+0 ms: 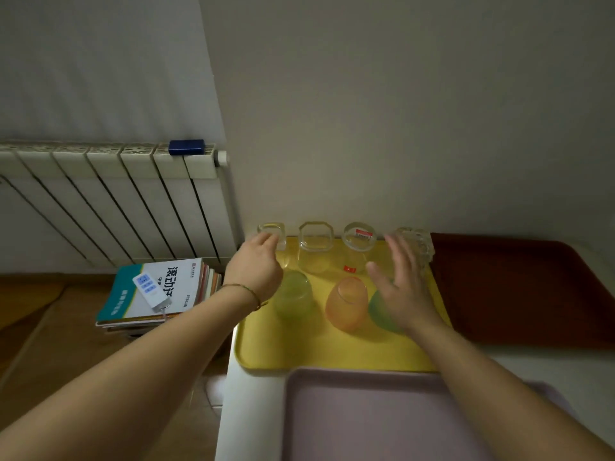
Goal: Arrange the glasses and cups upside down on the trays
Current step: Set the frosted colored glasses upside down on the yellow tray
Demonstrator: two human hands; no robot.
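Note:
A yellow tray (332,351) holds several glasses, all upside down. Its back row has a square clear glass (278,231), an octagonal clear glass (315,246), a round one with a red label (358,247) and a ribbed clear glass (421,244). In front stand a pale green cup (296,296), an orange cup (346,302) and a green cup (379,311), partly hidden. My left hand (258,266) has its fingertips touching the square glass. My right hand (404,284) hovers open over the green cup, beside the ribbed glass.
A purple tray (382,414) lies nearest me on the white table. A dark red tray (519,287) lies to the right of the yellow one. Books with a power strip (156,291) are stacked on the floor by a radiator (109,201). The wall is just behind the glasses.

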